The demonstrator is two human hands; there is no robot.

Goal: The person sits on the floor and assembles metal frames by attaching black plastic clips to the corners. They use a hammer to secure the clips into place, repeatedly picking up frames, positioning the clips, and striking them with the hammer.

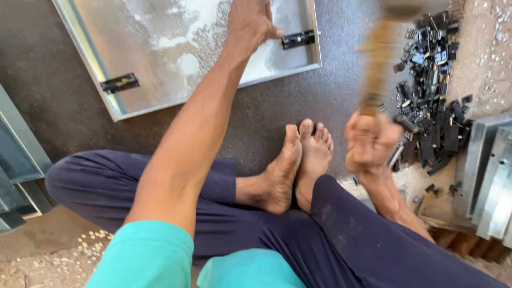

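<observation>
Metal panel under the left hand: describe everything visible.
The metal panel is a flat, shiny galvanised-looking sheet with folded raised edges, lying tilted on the dark floor, its top cut off by the frame. White dusty smears cover its face. Two small black hinge-like brackets sit on its rim. The left hand presses on it.

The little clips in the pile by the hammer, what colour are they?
The clips are black, seen in the head view.
</observation>
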